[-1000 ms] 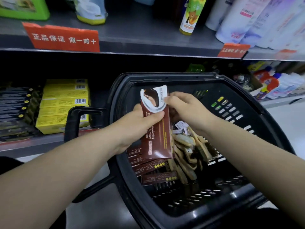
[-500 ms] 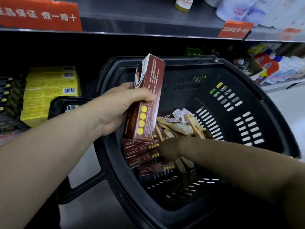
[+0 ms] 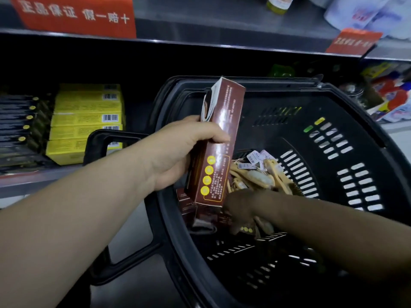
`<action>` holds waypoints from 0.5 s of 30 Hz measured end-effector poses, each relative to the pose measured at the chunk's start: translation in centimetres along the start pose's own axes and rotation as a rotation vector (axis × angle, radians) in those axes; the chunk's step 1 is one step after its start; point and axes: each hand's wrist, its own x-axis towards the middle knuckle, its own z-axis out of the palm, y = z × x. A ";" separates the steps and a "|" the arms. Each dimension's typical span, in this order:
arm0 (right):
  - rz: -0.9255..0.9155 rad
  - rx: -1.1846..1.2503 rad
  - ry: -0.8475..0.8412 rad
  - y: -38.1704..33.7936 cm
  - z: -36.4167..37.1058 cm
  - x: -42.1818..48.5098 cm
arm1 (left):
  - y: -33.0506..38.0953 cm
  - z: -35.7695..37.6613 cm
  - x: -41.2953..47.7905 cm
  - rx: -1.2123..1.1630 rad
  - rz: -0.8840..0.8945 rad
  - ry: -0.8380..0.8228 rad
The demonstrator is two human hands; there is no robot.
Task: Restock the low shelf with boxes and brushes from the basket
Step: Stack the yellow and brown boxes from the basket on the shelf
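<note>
low shelf point(image 3: 44, 178), room free right of yellow boxes point(image 3: 86, 121); basket handle point(image 3: 101, 141) in front

One wide-angle view, worn on the person's head, looks forward and steeply down. It sits close above the black basket point(image 3: 333, 112), whose rim fills the middle and right of the frame. The left arm point(image 3: 77, 207) enters from the lower left corner and the right arm point(image 3: 333, 230) from the lower right. The left hand point(image 3: 178, 156), with its fingers point(image 3: 213, 135) round a brown box point(image 3: 220, 141), lies near the centre and very near the lens. The right hand point(image 3: 242, 207) lies lower, shaded inside the basket. Beyond the basket the view faces the shelving. The low shelf point(image 3: 55, 174) is at left mid-height. The edge of the upper shelf point(image 3: 222, 21) slopes down to the right across the top.
</note>
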 end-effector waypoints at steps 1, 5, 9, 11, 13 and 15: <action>-0.014 0.103 0.014 0.7 -0.5 -1.1 | 0.0 0.0 0.0 -0.005 -0.007 -0.006; -0.059 0.887 0.353 3.1 -3.2 -8.0 | 0.1 -0.2 -0.2 -0.031 0.000 -0.028; -0.237 1.471 0.596 2.3 -4.3 -11.6 | -0.1 0.1 -0.4 -0.031 0.016 -0.018; -0.238 1.536 0.705 0.7 -5.1 -12.1 | -0.2 0.3 -0.7 -0.062 0.014 -0.029; -0.206 1.521 0.779 -0.7 -5.9 -12.4 | 0.0 0.3 -1.2 -0.080 0.018 -0.047; -0.216 1.530 0.787 -1.9 -6.7 -12.9 | 0.6 0.1 -2.0 -0.066 0.011 -0.065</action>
